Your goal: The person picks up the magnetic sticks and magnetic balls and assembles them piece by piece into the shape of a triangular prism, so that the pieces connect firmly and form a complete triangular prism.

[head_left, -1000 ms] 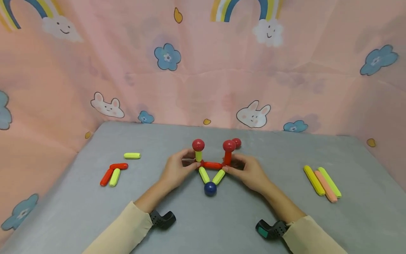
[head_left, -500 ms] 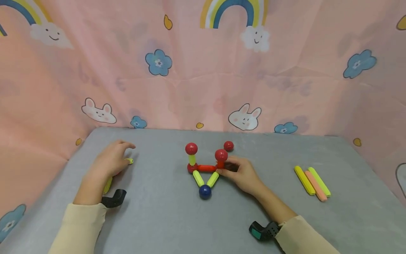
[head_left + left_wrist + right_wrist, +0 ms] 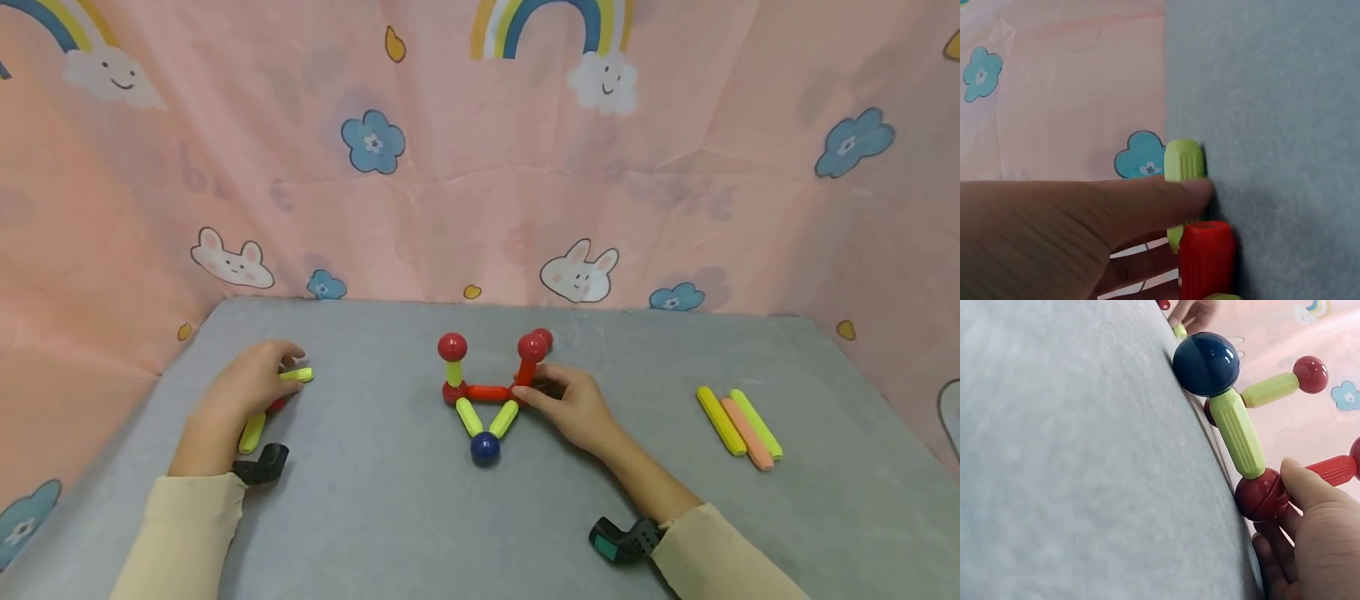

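a: i'm running the rig remotely; where's the frame?

b: centre of the grey table (image 3: pixel 420 525)! i count five balls in the stick-and-ball frame (image 3: pixel 487 392), four red, one blue, and five rods, three lime, two red. its blue ball (image 3: pixel 485 448) sits at six o'clock.

a: and the hands? i make it two, well apart.

b: right! at three o'clock of the frame, the right hand (image 3: pixel 576 410) has thumb and fingers clamped on the lower right red ball (image 3: pixel 1262 495).

a: the left?

b: out at nine o'clock, the left hand (image 3: pixel 247 382) pinches one lime rod (image 3: pixel 300 375). just beside, i see a second lime rod (image 3: pixel 252 434) and a red rod (image 3: pixel 1207 262); whether more hide there, i can't tell.

a: others?

b: one loose red ball (image 3: pixel 548 335), one o'clock, and three longer rods (image 3: pixel 747 434), far out at three: yellow, salmon, lime!
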{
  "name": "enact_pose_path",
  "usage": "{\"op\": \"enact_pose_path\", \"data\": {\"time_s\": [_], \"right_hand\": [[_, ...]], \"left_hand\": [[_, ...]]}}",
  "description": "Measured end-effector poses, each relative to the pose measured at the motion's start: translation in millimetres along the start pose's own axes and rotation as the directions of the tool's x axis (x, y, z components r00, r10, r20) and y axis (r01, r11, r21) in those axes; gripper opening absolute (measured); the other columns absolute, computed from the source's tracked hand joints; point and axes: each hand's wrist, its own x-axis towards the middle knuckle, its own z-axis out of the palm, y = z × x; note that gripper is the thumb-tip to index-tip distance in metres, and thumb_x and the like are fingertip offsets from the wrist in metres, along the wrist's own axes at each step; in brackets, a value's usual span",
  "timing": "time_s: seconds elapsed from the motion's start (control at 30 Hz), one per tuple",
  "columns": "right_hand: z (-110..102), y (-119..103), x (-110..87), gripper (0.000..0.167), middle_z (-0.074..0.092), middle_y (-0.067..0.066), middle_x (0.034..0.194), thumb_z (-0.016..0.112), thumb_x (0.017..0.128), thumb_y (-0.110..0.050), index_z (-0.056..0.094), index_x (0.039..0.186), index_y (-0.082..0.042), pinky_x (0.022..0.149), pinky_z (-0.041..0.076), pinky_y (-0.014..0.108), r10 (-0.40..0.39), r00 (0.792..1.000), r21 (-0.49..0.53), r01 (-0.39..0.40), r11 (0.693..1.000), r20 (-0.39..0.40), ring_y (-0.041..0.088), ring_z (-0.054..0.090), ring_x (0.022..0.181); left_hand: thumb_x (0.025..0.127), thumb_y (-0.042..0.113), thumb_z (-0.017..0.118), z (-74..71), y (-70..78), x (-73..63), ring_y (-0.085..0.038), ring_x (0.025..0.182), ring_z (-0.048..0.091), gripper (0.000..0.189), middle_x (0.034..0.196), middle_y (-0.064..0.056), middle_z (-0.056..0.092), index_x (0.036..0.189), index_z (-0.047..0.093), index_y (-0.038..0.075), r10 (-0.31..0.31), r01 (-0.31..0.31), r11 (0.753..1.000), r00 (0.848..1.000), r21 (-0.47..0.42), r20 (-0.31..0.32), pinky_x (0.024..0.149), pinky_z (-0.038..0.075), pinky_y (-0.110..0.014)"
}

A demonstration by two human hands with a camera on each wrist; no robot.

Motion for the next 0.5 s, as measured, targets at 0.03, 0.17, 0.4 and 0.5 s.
{"op": "enact_pose_path", "data": {"time_s": [0.03, 0.17, 0.4, 0.5], "right_hand": [[-0.4, 0.0, 0.6, 0.025, 0.076, 0.005, 0.099, 0.077, 0.091, -0.024, 0.075, 0.111, -0.009, 0.080, 0.056, 0.023, -0.001, 1.000, -0.003, 0.001, 1.000, 0.000, 0.017, 0.065, 0.087], [-1.3, 0.6, 1.7, 0.025, 0.076, 0.005, 0.099, 0.077, 0.090, -0.023, 0.075, 0.110, -0.009, 0.080, 0.056, 0.023, -0.004, 1.000, -0.008, 0.004, 1.000, -0.002, 0.016, 0.065, 0.087], [-0.1, 1.5, -0.2, 0.023, 0.076, 0.004, 0.098, 0.078, 0.089, -0.022, 0.076, 0.108, -0.009, 0.078, 0.056, 0.023, -0.013, 1.000, -0.024, 0.013, 1.000, -0.014, 0.015, 0.065, 0.085], [1.0, 1.9, 0.1, 0.021, 0.075, 0.004, 0.096, 0.078, 0.089, -0.022, 0.077, 0.106, -0.010, 0.077, 0.056, 0.023, -0.025, 1.000, -0.023, 0.025, 0.999, -0.018, 0.015, 0.064, 0.083]], "left_hand": [[0.091, 0.009, 0.071, -2.2, -1.1, -0.6, -0.041, 0.101, 0.062, 0.035, 0.117, -0.029, 0.067, 0.123, 0.066, -0.005, -0.014, 0.014, 1.000, 1.000, 0.006, 0.007, 0.091, 0.051, -0.058], [0.094, 0.012, 0.069, -4.6, 0.7, 0.5, -0.032, 0.092, 0.061, 0.024, 0.110, -0.022, 0.069, 0.114, 0.071, -0.001, -0.025, 0.025, 1.000, 1.000, 0.012, 0.002, 0.083, 0.052, -0.050], [0.097, 0.018, 0.068, -11.3, 50.4, -1.4, -0.030, 0.104, 0.067, 0.026, 0.114, -0.012, 0.072, 0.122, 0.070, 0.008, 0.178, -0.195, 0.975, 0.973, -0.105, -0.148, 0.092, 0.055, -0.051], [0.095, 0.019, 0.071, -17.5, 92.5, -4.2, -0.026, 0.103, 0.068, 0.026, 0.112, -0.006, 0.073, 0.121, 0.071, 0.012, 0.278, -0.307, 0.943, 0.940, -0.131, -0.200, 0.094, 0.056, -0.048]]}}
